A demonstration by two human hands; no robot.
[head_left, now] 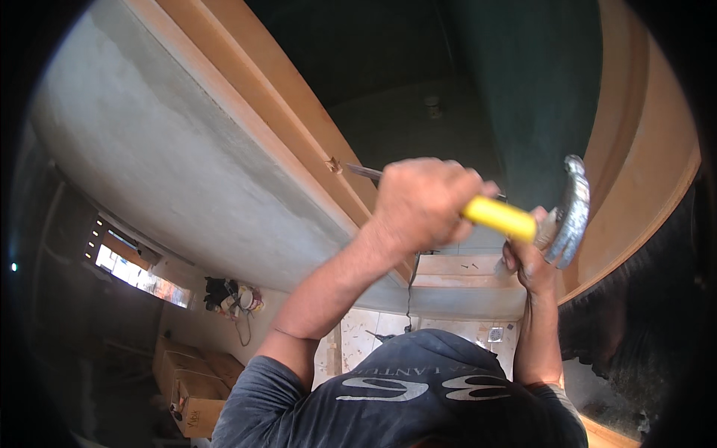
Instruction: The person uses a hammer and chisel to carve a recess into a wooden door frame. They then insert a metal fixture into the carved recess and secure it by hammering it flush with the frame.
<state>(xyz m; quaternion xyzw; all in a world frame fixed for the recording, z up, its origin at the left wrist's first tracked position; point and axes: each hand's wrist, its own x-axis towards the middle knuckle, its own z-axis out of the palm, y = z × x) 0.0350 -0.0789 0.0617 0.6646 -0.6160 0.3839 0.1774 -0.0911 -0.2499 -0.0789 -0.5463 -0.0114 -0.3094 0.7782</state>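
Left hand (pixel 427 201): fingers clenched around yellow-handled chisel (pixel 499 218); blade tip near chipped recess (pixel 334 164) in wooden frame (pixel 291 112). Right hand (pixel 534 257): fingers grasping claw hammer (pixel 573 213); head beside chisel's butt end.

Daylight lands softly on the grey wall (pixel 187 134) and the forearms, yet beyond the door frame (pixel 299 112) everything sinks into greenish murk. Over left, the window (pixel 142 278) glares nearly white from its dim surroundings. The hammer's head (pixel 573 213) glints; the right hand (pixel 532 257) looks slightly smeared. Straight edges bow outward, and black swallows the rounded rim.
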